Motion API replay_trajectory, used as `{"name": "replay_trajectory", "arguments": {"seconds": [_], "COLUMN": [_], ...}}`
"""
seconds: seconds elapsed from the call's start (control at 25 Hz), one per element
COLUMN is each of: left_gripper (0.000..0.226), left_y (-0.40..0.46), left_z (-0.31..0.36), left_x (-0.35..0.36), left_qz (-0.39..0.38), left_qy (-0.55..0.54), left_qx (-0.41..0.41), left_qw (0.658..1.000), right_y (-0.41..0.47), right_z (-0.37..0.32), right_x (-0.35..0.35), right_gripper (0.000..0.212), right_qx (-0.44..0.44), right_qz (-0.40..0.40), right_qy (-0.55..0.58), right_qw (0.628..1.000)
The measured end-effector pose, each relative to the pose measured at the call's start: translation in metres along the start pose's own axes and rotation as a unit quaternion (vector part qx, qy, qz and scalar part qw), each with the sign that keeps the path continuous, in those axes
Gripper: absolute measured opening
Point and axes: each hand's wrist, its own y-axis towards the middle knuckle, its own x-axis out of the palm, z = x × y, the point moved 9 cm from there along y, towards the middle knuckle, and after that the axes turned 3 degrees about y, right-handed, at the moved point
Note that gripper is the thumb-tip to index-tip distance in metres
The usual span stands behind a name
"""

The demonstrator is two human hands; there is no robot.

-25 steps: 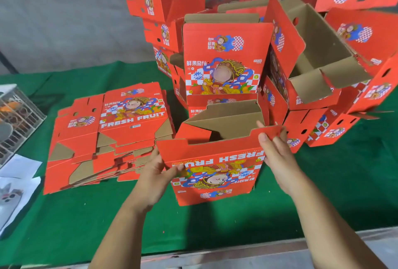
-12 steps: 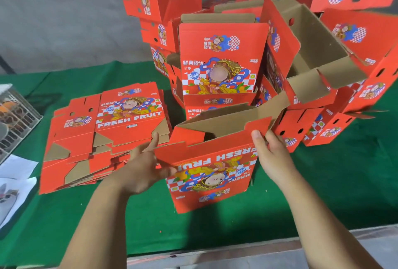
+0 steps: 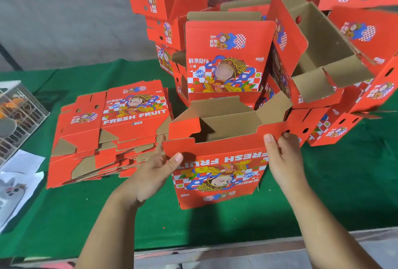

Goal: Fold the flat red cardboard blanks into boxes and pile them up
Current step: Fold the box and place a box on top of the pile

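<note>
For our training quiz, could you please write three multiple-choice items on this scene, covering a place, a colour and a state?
1. Where is the stack of flat blanks relative to the box being folded?
A. On its left
B. On its right
C. Inside it

2. What colour is the table cloth?
A. Blue
B. Green
C. White

3. What state is the top of the box being folded in?
A. Taped shut
B. Crushed flat
C. Open, flaps up

Answers: 1 A, the blanks lie beyond the left hand. 2 B, green shows around everything. 3 C, the brown inside is visible while the right hand grips the rim.
</note>
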Motion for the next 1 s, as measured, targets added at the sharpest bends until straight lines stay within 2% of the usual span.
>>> {"name": "replay_trajectory", "arguments": {"seconds": [0.12,0.2,0.24,0.32,0.36,0.4,0.48,0.52,0.56,0.64,0.72,0.88,0.92,1.0], "left_gripper": [0.074,0.094,0.092,0.068,0.054,0.045,0.046,0.050,0.053,0.056,0.045,0.032,0.032,0.045], "left_y": [-0.004,-0.007,-0.007,-0.003,-0.003,-0.002,-0.002,0.000,0.003,0.014,0.022,0.045,0.056,0.078], "left_z": [-0.004,-0.011,-0.015,-0.019,-0.015,-0.009,0.003,0.009,0.014,0.015,0.019,0.042,0.048,0.050], "left_x": [-0.010,-0.018,-0.022,-0.030,-0.035,-0.040,-0.042,-0.041,-0.039,-0.035,-0.036,-0.032,-0.024,-0.016], "left_qz": [0.029,0.051,0.081,0.191,0.259,0.314,0.378,0.384,0.371,0.312,0.265,0.200,0.163,0.113], "left_qy": [-0.026,-0.053,-0.076,-0.113,-0.081,-0.018,0.082,0.106,0.115,0.140,0.210,0.221,0.216,0.223], "left_qx": [0.024,-0.007,-0.022,-0.021,-0.016,-0.016,0.001,0.023,0.043,0.052,0.054,0.134,0.148,0.126], "left_qw": [0.999,0.997,0.994,0.975,0.962,0.949,0.922,0.917,0.920,0.938,0.940,0.945,0.951,0.960], "right_y": [-0.003,-0.005,-0.005,-0.002,0.000,0.003,0.010,0.011,0.012,0.010,0.003,-0.002,-0.002,-0.003], "right_z": [0.001,0.001,0.001,0.000,-0.001,-0.005,-0.010,-0.014,-0.018,-0.026,-0.031,-0.032,-0.031,-0.028], "right_x": [-0.008,-0.008,-0.005,0.002,0.002,0.002,0.003,0.005,0.010,0.019,0.026,0.026,0.026,0.023], "right_gripper": [0.068,0.062,0.060,0.052,0.047,0.063,0.108,0.116,0.115,0.094,0.075,0.073,0.072,0.071], "right_qx": [-0.023,-0.007,0.007,0.029,0.044,0.056,0.073,0.074,0.066,0.020,-0.010,-0.011,-0.014,-0.013], "right_qz": [0.026,0.019,0.007,-0.012,-0.014,-0.017,-0.039,-0.062,-0.085,-0.108,-0.100,-0.106,-0.111,-0.115], "right_qy": [-0.025,-0.017,-0.013,-0.032,-0.031,-0.005,0.068,0.070,0.050,-0.040,-0.083,-0.064,-0.066,-0.069], "right_qw": [0.999,1.000,1.000,0.999,0.998,0.998,0.994,0.993,0.993,0.993,0.991,0.992,0.992,0.991]}}
